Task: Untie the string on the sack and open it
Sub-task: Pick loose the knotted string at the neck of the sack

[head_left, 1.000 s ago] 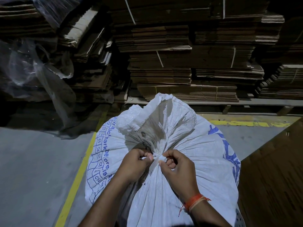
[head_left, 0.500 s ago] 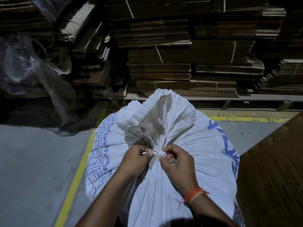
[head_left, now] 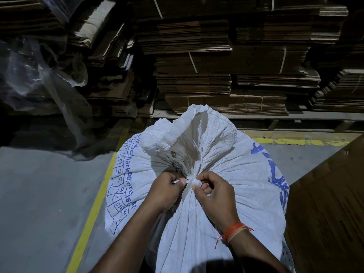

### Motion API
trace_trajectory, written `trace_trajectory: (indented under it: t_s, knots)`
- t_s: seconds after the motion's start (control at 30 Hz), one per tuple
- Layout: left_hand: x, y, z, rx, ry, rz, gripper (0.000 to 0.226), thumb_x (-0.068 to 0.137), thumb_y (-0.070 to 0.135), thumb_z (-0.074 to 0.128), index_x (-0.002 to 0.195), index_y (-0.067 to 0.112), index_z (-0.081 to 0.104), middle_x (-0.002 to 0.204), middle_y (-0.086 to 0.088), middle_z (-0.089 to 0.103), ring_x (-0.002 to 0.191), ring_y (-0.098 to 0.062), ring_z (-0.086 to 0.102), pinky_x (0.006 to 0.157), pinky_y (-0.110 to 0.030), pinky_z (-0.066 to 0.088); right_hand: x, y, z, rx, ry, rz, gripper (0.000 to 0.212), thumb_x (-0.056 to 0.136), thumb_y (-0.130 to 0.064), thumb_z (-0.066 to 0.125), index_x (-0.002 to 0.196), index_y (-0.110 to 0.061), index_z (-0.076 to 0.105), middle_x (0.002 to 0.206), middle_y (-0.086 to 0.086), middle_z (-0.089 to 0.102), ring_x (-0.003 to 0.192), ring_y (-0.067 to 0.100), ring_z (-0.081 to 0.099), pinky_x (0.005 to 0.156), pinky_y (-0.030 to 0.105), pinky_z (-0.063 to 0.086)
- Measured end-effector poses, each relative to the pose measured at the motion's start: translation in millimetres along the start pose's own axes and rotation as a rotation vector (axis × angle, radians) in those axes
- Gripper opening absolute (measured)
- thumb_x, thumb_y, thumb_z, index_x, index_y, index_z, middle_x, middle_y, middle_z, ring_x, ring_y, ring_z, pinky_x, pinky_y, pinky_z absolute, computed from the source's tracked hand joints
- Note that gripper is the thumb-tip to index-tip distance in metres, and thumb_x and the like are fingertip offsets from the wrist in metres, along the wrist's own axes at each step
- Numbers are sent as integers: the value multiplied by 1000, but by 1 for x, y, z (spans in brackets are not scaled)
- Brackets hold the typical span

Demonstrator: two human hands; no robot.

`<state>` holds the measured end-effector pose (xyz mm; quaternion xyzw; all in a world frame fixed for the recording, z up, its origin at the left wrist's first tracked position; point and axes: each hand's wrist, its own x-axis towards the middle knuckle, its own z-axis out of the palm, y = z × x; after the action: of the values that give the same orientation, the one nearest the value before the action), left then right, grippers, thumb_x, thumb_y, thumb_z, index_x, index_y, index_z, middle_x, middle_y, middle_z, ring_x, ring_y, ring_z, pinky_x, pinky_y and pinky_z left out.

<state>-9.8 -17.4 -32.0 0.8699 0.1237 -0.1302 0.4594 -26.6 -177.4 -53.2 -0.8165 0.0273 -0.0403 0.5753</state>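
The string (head_left: 189,180) is tied around the neck of the sack (head_left: 197,203), right between both hands, with the left hand (head_left: 167,189) pinching it from 9 o'clock and the right hand (head_left: 213,191) pinching it from 3 o'clock, both equally near.

Grey floor (head_left: 39,194) bears the sack (head_left: 236,184) and cardboard stacks (head_left: 197,66)

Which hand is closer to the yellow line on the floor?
Left. The left hand pinches the string on the side of the sack facing the yellow line. The right hand pinches it from the other side, farther away.
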Motion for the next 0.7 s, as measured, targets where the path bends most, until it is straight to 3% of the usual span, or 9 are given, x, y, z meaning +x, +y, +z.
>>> trace_trajectory:
  t_s: [0.3, 0.43, 0.53, 0.7]
  knots:
    - [-1, 1, 3, -52, 16, -2, 20, 99, 26, 64, 80, 22, 66, 68, 14, 59, 67, -7, 52, 63, -27, 38, -1, -1, 0, 18, 1, 7, 23, 81, -4, 80, 85, -24, 71, 67, -8, 58, 61, 3, 54, 62, 8, 46]
    - [0, -1, 5, -70, 11, -2, 14, 99, 27, 65, 87, 22, 69, 79, 7, 66, 76, -13, 57, 70, -28, 40, -1, -2, 0, 35, -3, 17, 23, 80, -4, 80, 83, -25, 71, 64, -12, 59, 61, 4, 53, 61, 9, 45]
    - [0, -1, 7, -42, 0, 21, 20, 99, 25, 65, 79, 22, 67, 74, 10, 65, 73, -12, 55, 70, -28, 39, -1, -1, 0, 22, -9, 21, 22, 80, -5, 79, 83, -25, 70, 68, -21, 62, 61, 4, 53, 62, 10, 46]
    - [3, -2, 8, -50, -4, 17, 27, 97, 22, 66, 70, 25, 65, 69, 14, 64, 65, -3, 53, 69, -28, 39, -1, -2, 0, 2, -5, 13, 22, 80, -7, 79, 84, -26, 71, 68, -22, 62, 62, 4, 53, 61, 9, 45]
